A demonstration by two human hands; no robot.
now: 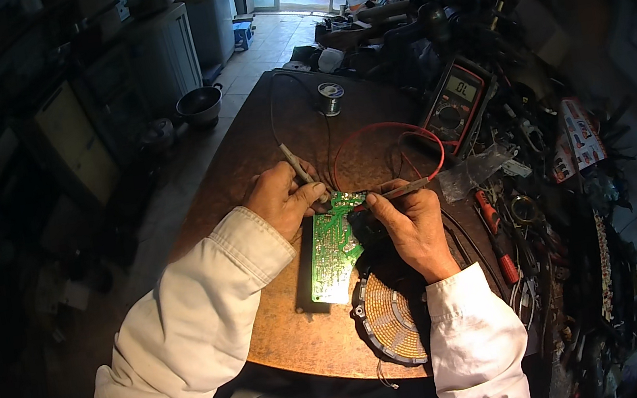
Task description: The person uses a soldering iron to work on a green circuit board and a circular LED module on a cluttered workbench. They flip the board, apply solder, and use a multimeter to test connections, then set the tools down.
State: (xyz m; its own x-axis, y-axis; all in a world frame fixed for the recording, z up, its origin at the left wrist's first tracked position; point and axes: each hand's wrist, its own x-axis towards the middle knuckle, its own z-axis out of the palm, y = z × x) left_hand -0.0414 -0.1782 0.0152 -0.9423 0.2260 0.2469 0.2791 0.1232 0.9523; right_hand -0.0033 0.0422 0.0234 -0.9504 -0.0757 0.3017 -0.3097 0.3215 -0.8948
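Observation:
A green circuit board (pixel 332 258), solder side up, lies on the brown table in front of me. My left hand (pixel 284 196) pinches a greyish test probe (pixel 295 161) with a dark lead, its tip down by the board's far left corner. In my right hand (pixel 413 222) is a second test probe (pixel 413 186), on a red lead (pixel 382 126); it slants toward the board's far right edge. Whether either tip touches the solder is too small to tell. Below the board rests a round induction coil (pixel 388 315), wound with copper-coloured wire and partly hidden in shadow beside my right wrist.
A multimeter (pixel 455 105) leans at the table's far right, its screen lit. A solder spool (pixel 331 98) stands on the far part of the table (pixel 247 156). Red-handled screwdrivers (pixel 506 260), a plastic bag (pixel 477 170) and tangled parts crowd the right side. A pan (pixel 200 106) sits beyond the left edge.

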